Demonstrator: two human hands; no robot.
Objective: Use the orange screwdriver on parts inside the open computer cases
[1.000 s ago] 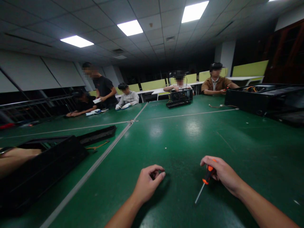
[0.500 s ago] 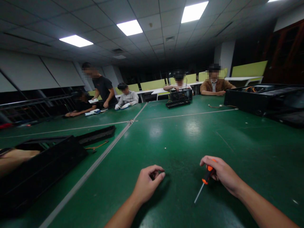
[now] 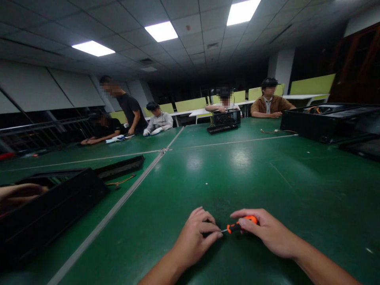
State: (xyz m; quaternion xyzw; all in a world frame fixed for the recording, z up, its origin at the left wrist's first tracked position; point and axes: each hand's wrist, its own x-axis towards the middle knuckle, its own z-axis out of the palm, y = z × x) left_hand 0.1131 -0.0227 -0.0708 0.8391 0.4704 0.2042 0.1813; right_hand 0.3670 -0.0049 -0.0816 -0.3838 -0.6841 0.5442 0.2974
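Observation:
An orange-and-black screwdriver lies nearly level just above the green table, its shaft pointing left. My right hand is closed around its handle, index finger stretched along the top. The thumb and fingers of my left hand close on the metal shaft, so the tip is hidden behind them. Both hands are close together over the near part of the table.
At left, a co-worker's hand reaches into a black computer case. Another open case stands at the right, with a cable beside it. Several people sit or stand across the table, one behind a smaller case.
My right hand has swung the screwdriver from pointing downward to pointing left. My left hand has moved right and closed on its shaft. The co-worker's hand at left has shifted slightly.

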